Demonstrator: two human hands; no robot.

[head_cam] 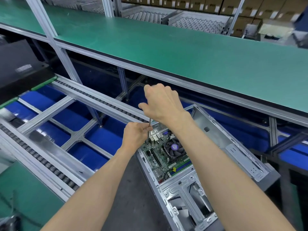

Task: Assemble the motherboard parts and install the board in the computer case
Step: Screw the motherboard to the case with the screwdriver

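An open grey computer case (240, 152) lies on its side on a grey pallet. Inside it sits the green motherboard (157, 155) with a black CPU fan (174, 148). A thin screwdriver shaft (148, 130) stands upright with its tip at the board's far left corner. My left hand (135, 135) pinches the shaft low down. My right hand (160, 102) is curled over the top of the screwdriver, whose handle is hidden by the hand.
A long green shelf (166, 52) runs across above the case. Roller conveyor rails (50, 164) with blue floor beneath lie to the left. A black box (18, 64) sits at far left. The case's drive cage (186, 197) is nearest me.
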